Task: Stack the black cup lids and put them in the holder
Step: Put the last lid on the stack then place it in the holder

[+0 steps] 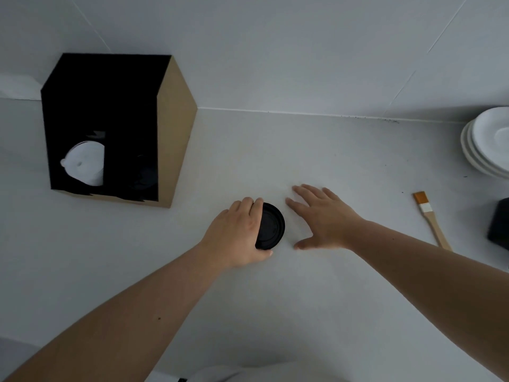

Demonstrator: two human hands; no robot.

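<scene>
Gripping the black lids (271, 226), the left hand (235, 234) curls; the right hand (323, 217) hovers, fingers spread.

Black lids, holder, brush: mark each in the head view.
black lids (271, 226), head view, top face right of the left hand's fingers
holder (176, 128), head view, tan right side wall
brush (435, 227), head view, wooden handle

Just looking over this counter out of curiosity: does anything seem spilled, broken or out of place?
Nothing spilled or broken. The oddest item is a pastry brush lying loose on the counter beside the stacked saucers. Tiny dark specks dot the seam along the back wall.
</scene>
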